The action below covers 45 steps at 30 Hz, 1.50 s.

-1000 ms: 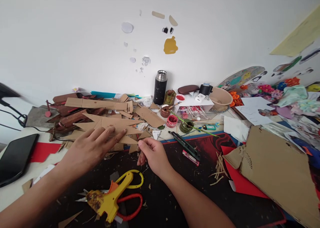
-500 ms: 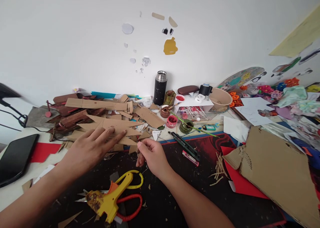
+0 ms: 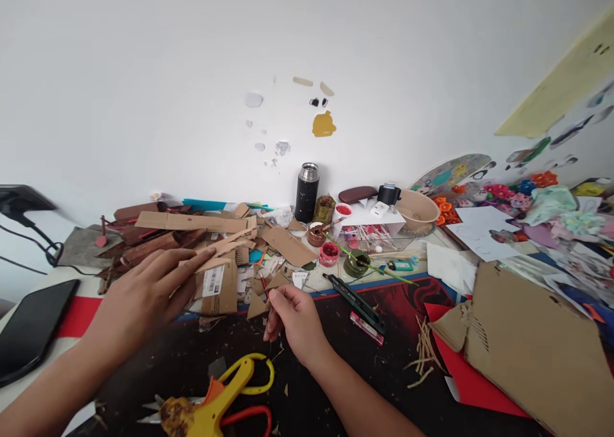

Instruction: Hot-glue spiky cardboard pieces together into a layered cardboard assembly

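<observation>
My left hand (image 3: 139, 299) is closed on the edge of a brown cardboard piece (image 3: 218, 286), which stands tilted up and shows a white label on its face. It is at the front of a heap of cardboard strips and offcuts (image 3: 192, 222). My right hand (image 3: 293, 318) hovers just right of that piece over the black mat (image 3: 336, 386). Its fingers are curled into a pinch, and what they hold is hidden. A small cardboard triangle (image 3: 256, 306) lies between the two hands.
Yellow-and-red scissors (image 3: 254, 376) and a yellow glue gun (image 3: 201, 414) lie near the front edge. A black box cutter (image 3: 357, 299), paint pots (image 3: 329, 253), a black flask (image 3: 307, 190) and a bowl (image 3: 418, 210) sit behind. Large cardboard (image 3: 532, 347) lies right, a dark tablet (image 3: 29, 328) left.
My left hand went from lying flat on the jagged cardboard to gripping a piece and tipping it up, label showing. The right hand barely moved. The view tilted upward a little.
</observation>
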Motion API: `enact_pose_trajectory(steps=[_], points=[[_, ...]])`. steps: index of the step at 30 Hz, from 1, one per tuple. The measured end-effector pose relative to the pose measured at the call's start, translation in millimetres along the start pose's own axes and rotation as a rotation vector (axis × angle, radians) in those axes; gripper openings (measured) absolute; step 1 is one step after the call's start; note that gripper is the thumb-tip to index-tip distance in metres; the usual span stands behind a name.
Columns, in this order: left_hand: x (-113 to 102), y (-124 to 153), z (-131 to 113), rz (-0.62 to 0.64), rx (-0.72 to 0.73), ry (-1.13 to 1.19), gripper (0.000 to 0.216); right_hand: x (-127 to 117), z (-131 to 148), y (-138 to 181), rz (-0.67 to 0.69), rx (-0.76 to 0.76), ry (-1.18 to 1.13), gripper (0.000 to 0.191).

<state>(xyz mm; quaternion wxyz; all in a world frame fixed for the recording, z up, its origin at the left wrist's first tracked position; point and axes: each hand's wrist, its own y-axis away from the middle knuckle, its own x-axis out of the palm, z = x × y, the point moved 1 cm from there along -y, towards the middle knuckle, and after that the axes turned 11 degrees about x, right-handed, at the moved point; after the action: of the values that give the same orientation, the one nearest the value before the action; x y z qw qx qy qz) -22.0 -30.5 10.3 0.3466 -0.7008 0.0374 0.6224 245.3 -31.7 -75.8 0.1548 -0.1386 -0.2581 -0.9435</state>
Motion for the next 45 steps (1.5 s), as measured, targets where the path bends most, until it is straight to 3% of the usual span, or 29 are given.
enact_pose_trajectory(steps=[3, 8, 14, 18, 23, 31, 35, 45], points=[[-14.9, -7.1, -5.6, -0.154, -0.17, 0.278, 0.025, -2.8, -0.4, -2.7, -0.016, -0.043, -0.022, 0.074], [-24.4, -18.8, -26.1, -0.094, -0.432, 0.918, 0.047, -8.6, 5.8, -3.8, -0.039, -0.14, -0.04, 0.076], [-2.9, -18.7, -50.2, 0.088, -0.614, 1.369, 0.068, -14.7, 17.9, 2.3, -0.047, -0.257, -0.004, 0.076], [17.1, -15.0, -70.9, 0.091, -0.692, 1.527, 0.069, -10.7, 20.1, 8.6, -0.023, -0.35, 0.019, 0.066], [23.7, -12.4, -89.2, 0.057, -0.638, 1.532, 0.065, -8.1, 14.0, 8.7, 0.013, -0.229, -0.015, 0.067], [16.4, -22.8, -80.8, -0.151, -0.689, 1.618, 0.063, -11.9, 11.6, 7.9, 0.043, -0.022, -0.144, 0.073], [13.0, -26.7, -82.9, -0.158, -0.649, 1.639, 0.052, -7.3, 6.5, 8.8, 0.096, 0.025, -0.125, 0.073], [12.1, -25.4, -83.1, -0.117, -0.606, 1.616, 0.049, -5.3, -2.2, 5.6, 0.129, 0.053, -0.123, 0.069]])
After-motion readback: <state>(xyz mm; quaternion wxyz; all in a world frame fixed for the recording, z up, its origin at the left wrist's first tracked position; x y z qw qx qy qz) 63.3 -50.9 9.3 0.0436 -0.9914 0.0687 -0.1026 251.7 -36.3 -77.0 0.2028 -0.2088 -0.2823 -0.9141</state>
